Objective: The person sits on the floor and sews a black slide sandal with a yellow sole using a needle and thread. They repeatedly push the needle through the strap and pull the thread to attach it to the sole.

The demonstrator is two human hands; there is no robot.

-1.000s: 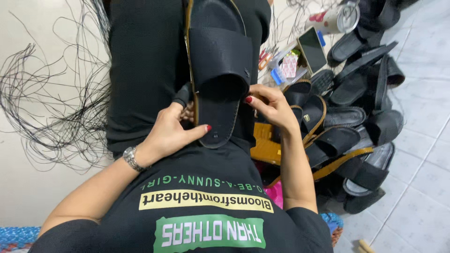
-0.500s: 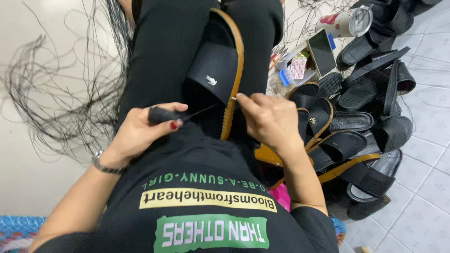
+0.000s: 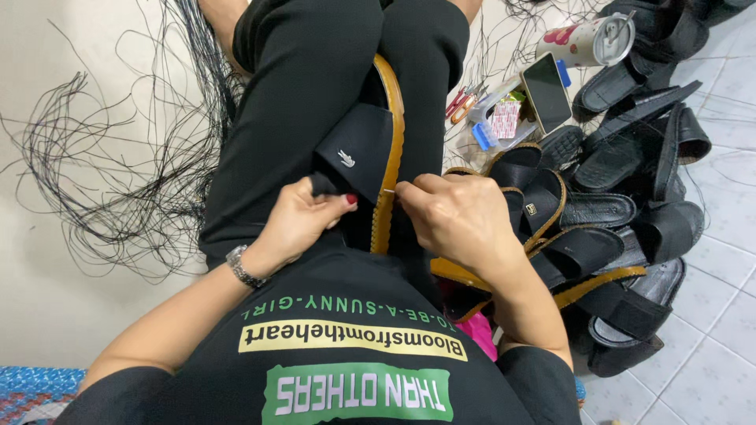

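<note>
Black slide sandal (image 3: 364, 161) with tan sole edge (image 3: 387, 149) sits on the person's lap, turned on its side, sole rim facing 3 o'clock, wedged between the two black-trousered legs (image 3: 307, 86). Small pale emblem on the strap.

Left hand (image 3: 298, 224) at 7 o'clock of the sandal: fingers curled shut around a dark tool handle (image 3: 321, 186) pressed against the strap's lower end. Red nail polish, metal wristwatch (image 3: 240, 267) on that wrist.

Right hand (image 3: 465, 220) at 4 o'clock of the sandal: thumb and forefinger pinched closed right at the tan rim. Whatever is pinched is too small to tell.

Further out:
- 9 o'clock: loose tangle of black thread (image 3: 102, 165) spread over the pale floor.
- 3 o'clock: pile of matching black sandals (image 3: 606, 212), some tan-edged, on the tiled floor (image 3: 724, 307), touching and overlapping.
- 1 o'clock: phone (image 3: 546, 92) lying screen-up on a clear plastic box (image 3: 504, 122), red-handled snips (image 3: 461, 102) just beside it, lidded tumbler (image 3: 583, 41) on its side past the phone.
- 6 o'clock: black T-shirt (image 3: 346, 346) with printed lettering, seen upside down.
- Bottom left corner: blue woven mat (image 3: 31, 393).
</note>
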